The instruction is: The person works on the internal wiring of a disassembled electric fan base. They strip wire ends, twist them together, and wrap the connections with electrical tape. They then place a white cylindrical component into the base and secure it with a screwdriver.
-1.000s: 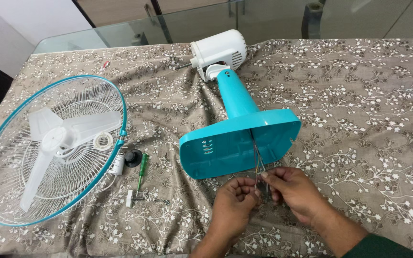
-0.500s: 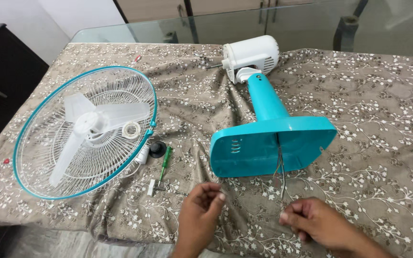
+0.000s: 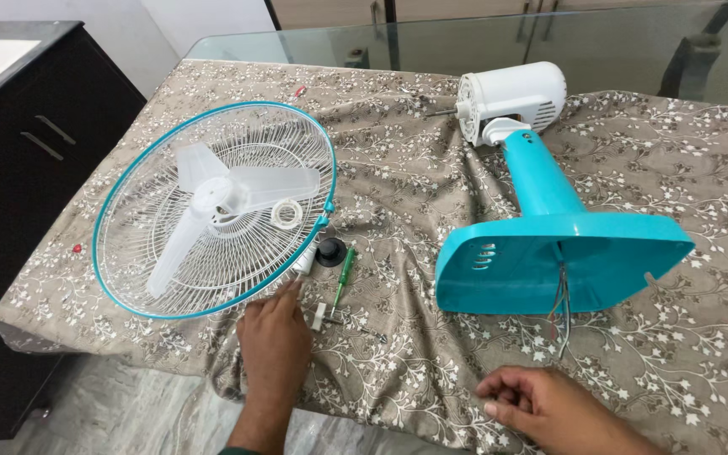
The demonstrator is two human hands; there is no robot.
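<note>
A floral brown cloth (image 3: 431,168) covers the surface across most of the frame. On it, left of centre, lies the round fan guard (image 3: 149,282) with a teal rim, and the white fan blade (image 3: 212,198) and a small white ring (image 3: 286,213) rest inside it. At right the teal fan stand (image 3: 549,244) lies on its side, base toward me, with thin wires (image 3: 560,303) hanging out of the base; its white motor housing (image 3: 511,99) sits at the upper right. Between guard and stand, near the middle, are a black knob (image 3: 331,251), a green-handled screwdriver (image 3: 343,271) and a small white plug (image 3: 319,316). My left hand (image 3: 273,330), lower centre, lies flat and empty, fingertips at the guard's rim just beside the plug. My right hand (image 3: 537,404), bottom right, rests loosely curled on the cloth below the wires, holding nothing.
</note>
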